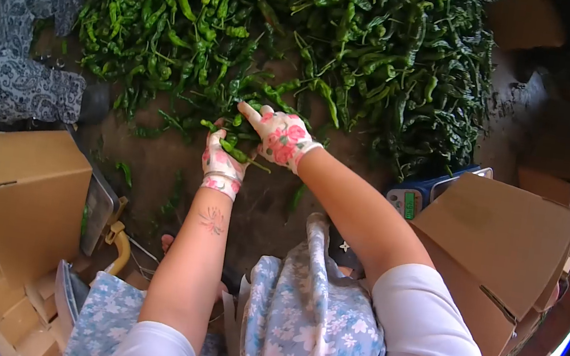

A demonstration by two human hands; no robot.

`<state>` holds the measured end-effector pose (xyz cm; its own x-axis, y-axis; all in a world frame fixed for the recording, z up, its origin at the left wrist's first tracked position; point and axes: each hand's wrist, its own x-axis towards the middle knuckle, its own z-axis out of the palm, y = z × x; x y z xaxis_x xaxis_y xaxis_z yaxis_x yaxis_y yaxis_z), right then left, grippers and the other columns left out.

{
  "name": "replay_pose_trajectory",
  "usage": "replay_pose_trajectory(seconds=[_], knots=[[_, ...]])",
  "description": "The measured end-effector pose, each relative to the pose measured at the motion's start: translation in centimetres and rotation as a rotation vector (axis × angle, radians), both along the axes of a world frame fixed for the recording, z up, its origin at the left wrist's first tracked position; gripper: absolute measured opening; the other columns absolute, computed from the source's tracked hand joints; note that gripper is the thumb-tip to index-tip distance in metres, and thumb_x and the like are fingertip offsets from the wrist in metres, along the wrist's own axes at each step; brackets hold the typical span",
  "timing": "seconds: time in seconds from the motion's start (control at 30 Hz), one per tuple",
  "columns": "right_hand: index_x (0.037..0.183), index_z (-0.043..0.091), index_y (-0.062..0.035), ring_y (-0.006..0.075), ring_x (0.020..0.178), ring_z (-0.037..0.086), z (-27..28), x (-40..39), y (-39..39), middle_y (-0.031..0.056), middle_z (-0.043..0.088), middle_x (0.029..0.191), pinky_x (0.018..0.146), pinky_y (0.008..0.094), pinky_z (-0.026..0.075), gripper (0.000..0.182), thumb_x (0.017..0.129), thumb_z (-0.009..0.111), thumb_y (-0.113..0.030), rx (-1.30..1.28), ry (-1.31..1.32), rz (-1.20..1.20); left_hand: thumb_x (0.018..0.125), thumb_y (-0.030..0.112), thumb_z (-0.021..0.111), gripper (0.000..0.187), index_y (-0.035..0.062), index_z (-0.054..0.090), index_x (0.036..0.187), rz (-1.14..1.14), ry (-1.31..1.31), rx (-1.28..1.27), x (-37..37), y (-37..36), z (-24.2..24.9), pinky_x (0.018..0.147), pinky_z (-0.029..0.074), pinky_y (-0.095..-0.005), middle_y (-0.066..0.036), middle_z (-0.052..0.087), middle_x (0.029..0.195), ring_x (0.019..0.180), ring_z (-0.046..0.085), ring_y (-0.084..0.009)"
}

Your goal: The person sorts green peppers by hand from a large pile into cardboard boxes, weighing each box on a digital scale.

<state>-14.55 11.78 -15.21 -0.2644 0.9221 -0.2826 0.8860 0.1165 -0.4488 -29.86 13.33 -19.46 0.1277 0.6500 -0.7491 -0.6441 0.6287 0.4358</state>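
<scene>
My left hand (224,161), in a floral glove that leaves the fingertips bare, is closed around green peppers. One pepper (234,152) lies across its palm with the stem pointing right. Just above and to the right, my right hand (283,137) wears a matching glove. Its index finger stretches out to the left, with the tip right at the loose peppers in front of the pile; its other fingers are partly hidden. A large heap of green peppers (196,29) spreads over the brown surface (252,206) beyond both hands.
At the left stands a cardboard box (37,199) beside a grey-edged panel. A blue scale (416,195) with a lit display sits at the right, next to another cardboard box (500,239). A person's paisley sleeve (26,93) reaches in at the left.
</scene>
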Motion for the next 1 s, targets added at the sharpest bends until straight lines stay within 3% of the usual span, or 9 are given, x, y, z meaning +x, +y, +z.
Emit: replay_pose_trajectory(seconds=[0.17,0.3,0.4,0.47,0.53,0.67,0.77,0.9,1.0], knots=[[0.142,0.029,-0.0181,0.0343,0.09,0.061,13.3,2.0,-5.5,0.0188,0.055,0.109,0.073,0.0425,0.051,0.083,0.07,0.068,-0.01,0.336,0.063,-0.337,0.091,0.021,0.047,0.025,0.0134,0.052,0.114,-0.021,-0.024,0.399,5.3,-2.3,13.5,0.072,0.053,-0.0361,-0.008,0.061,0.107,0.094,0.061,-0.0223],[0.136,0.04,-0.0158,0.0334,0.084,0.061,29.6,4.6,-14.3,0.0158,0.057,0.1,0.068,0.0417,0.051,0.076,0.066,0.067,-0.006,0.756,-0.15,-0.493,0.092,0.032,0.048,0.034,0.0146,0.049,0.122,-0.273,-0.15,0.71,9.3,-8.9,30.8,0.07,0.053,-0.0371,-0.006,0.06,0.108,0.091,0.061,-0.0199],[0.122,0.055,-0.0102,0.0278,0.076,0.059,38.7,6.5,-22.9,0.0094,0.059,0.086,0.067,0.0366,0.048,0.052,0.072,0.069,-0.014,1.018,-0.409,-0.469,0.093,0.022,0.05,0.033,0.0102,0.048,0.123,-0.365,-0.578,0.953,11.4,-16.1,38.6,0.078,0.054,-0.0415,-0.007,0.059,0.103,0.094,0.061,-0.0206],[0.134,0.044,-0.0088,0.0302,0.102,0.059,43.9,7.3,-28.8,0.0171,0.056,0.119,0.087,0.0347,0.049,0.064,0.072,0.063,-0.006,0.897,-0.445,-0.507,0.092,0.017,0.053,0.03,0.0067,0.051,0.12,-0.466,-0.859,0.939,13.4,-19.6,39.4,0.075,0.053,-0.036,-0.008,0.06,0.103,0.089,0.061,-0.0175],[0.139,0.034,-0.0108,0.0284,0.095,0.06,44.8,9.8,-33.3,0.0153,0.057,0.115,0.083,0.0336,0.05,0.079,0.067,0.064,0.002,0.863,-0.527,-0.438,0.091,0.009,0.057,0.024,-0.0003,0.058,0.113,-0.625,-1.353,0.873,16.6,-22.3,39.6,0.069,0.05,-0.0248,-0.01,0.063,0.103,0.081,0.061,-0.0112],[0.141,0.036,-0.011,0.0268,0.09,0.057,42.4,15.7,-41.5,0.0134,0.056,0.1,0.079,0.0329,0.048,0.071,0.076,0.064,-0.009,0.381,-0.435,-0.642,0.091,0.013,0.05,0.029,0.005,0.055,0.118,-1.222,-0.397,0.877,22.6,-22.5,37.5,0.081,0.051,-0.0357,-0.009,0.057,0.119,0.101,0.059,-0.0226],[0.139,0.04,-0.0104,0.0243,0.087,0.056,40.9,17.1,-47.2,0.0116,0.055,0.095,0.078,0.0301,0.047,0.063,0.081,0.064,-0.015,0.432,-0.432,-0.679,0.089,0.007,0.051,0.027,0.0031,0.057,0.115,-1.101,-0.023,1.269,22.4,-21.7,36.9,0.079,0.049,-0.0288,-0.007,0.058,0.115,0.094,0.058,-0.0169],[0.137,0.043,-0.0147,0.0251,0.102,0.057,36.9,20.9,-56.7,0.0119,0.057,0.118,0.087,0.0331,0.048,0.053,0.088,0.062,-0.024,0.434,0.16,-1.165,0.09,0.014,0.056,0.03,0.0066,0.056,0.119,-1.136,0.286,1.285,23.9,-16.4,35.2,0.084,0.047,-0.03,-0.006,0.057,0.118,0.099,0.053,-0.0151],[0.108,0.06,-0.0063,0.0195,0.071,0.055,33.5,21.8,-60.7,0.0049,0.057,0.079,0.068,0.0308,0.046,0.042,0.082,0.065,-0.039,0.555,-0.349,-1.36,0.087,0.034,0.063,0.044,0.0135,0.054,0.124,-1.215,0.594,1.323,23.7,-17.0,35.3,0.095,0.043,-0.0377,-0.006,0.051,0.127,0.115,0.049,-0.0221]])
